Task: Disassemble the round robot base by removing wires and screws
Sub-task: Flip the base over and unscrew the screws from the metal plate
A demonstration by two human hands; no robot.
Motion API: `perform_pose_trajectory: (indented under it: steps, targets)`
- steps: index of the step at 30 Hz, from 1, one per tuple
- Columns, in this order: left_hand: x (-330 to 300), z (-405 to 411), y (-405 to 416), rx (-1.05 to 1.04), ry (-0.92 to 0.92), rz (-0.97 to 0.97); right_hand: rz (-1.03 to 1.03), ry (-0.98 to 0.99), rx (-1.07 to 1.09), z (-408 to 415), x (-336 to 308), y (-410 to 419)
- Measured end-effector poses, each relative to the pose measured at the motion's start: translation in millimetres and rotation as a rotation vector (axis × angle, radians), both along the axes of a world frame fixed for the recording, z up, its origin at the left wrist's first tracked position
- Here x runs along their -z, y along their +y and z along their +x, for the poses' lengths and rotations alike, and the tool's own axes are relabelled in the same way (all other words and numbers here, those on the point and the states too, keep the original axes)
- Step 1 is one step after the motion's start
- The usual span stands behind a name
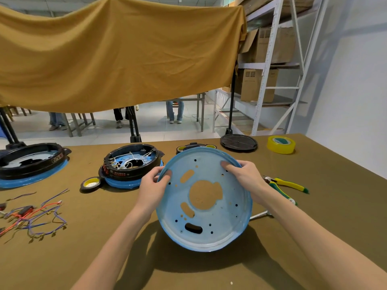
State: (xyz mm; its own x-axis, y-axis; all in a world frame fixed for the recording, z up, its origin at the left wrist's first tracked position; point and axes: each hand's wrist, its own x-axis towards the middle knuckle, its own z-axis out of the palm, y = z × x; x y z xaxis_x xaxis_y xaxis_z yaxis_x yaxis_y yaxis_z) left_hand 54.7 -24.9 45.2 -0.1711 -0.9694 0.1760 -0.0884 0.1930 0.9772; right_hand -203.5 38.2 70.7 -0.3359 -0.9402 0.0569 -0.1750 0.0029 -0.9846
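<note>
Holding the blue plate (217,227) up off the bench (314,237) with both hands, tilted so the inside faces the camera and you can see the brown bench cover through the big centre cutout and the slots. The left hand (151,188) grips the upper left rim, thumb curled over the edge onto the inner face, fingers behind it. The right hand (247,176) grips the upper right rim the same way, thumb lying on the inside, fingers wrapped round the back. So both are clamped on the plate, not spread.

Behind it on the bench, a bit to the left, sits another round base (132,166), black ring on a blue bottom, with white wires still looped inside. Just in front of that one, touching its edge, is a black tape roll (90,184) with a yellow core. A third base (31,164) is at the far left edge, partly cut off. A loose tangle of wires (35,218), purple, red and orange, lies front left, well apart from the plate.

To the right, partly hidden by the right wrist, are pliers (287,186) with yellow and green handles. A metal rod of some tool (258,215) pokes out from under the plate's right side, can't tell what it is. At the back right there's a yellow tape roll (281,144) and beside it a black round stand foot (238,142). A mustard cloth (117,53) hangs across the back.
</note>
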Motion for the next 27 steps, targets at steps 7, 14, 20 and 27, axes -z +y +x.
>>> perform_pose_trajectory:
  steps: [7,14,20,27]
  targets:
    - [14,-1,-11,-0.207,0.065,0.174,0.233,-0.007,-0.131,-14,44,21]
    - [7,1,-4,-0.287,0.154,0.134,0.171,-0.018,-0.074,-1,61,16]
    - [-2,2,13,-0.22,0.201,-0.02,0.168,0.17,0.047,16,66,-4]
    - [-15,-4,24,-0.339,0.163,-0.416,-0.061,0.398,0.118,50,26,1]
